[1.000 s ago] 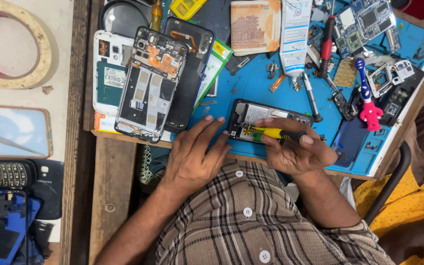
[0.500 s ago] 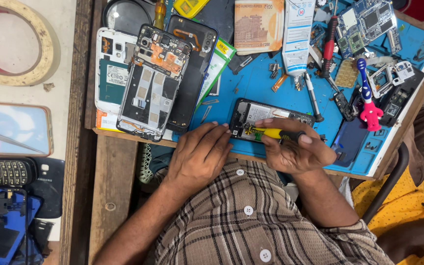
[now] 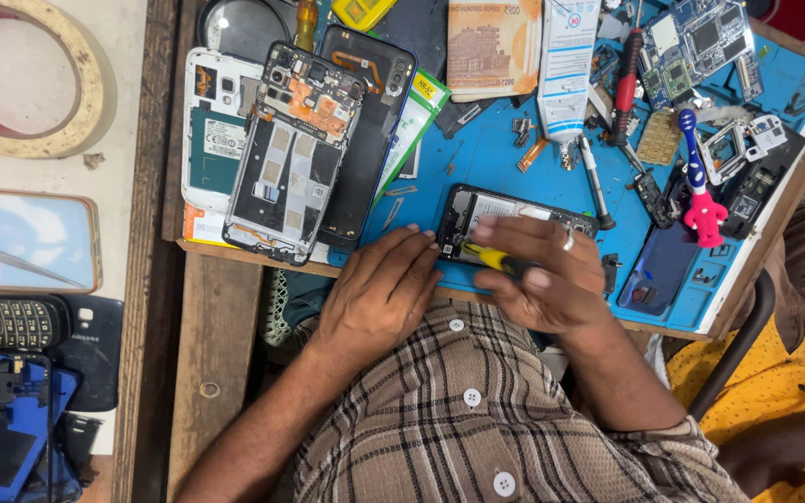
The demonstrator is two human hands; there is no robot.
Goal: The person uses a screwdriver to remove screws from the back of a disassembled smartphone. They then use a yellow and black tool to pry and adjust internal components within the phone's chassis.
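Phone (image 3: 505, 212), back off, lies mid-frame on the blue mat (image 3: 486, 154). Right hand (image 3: 542, 279) grips a yellow screwdriver (image 3: 496, 261) over its lower edge; left hand (image 3: 379, 293) steadies it, fingers flat. Board remains inside; disassembly looks partway.

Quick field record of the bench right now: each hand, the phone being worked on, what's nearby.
left hand: flat on the mat edge, fingertips at the opened phone's left end
right hand: grips a yellow-handled screwdriver, tip at the phone
opened phone: back off, lying on the blue mat
nearby: stack of opened phones to the left; red-handled screwdriver beyond
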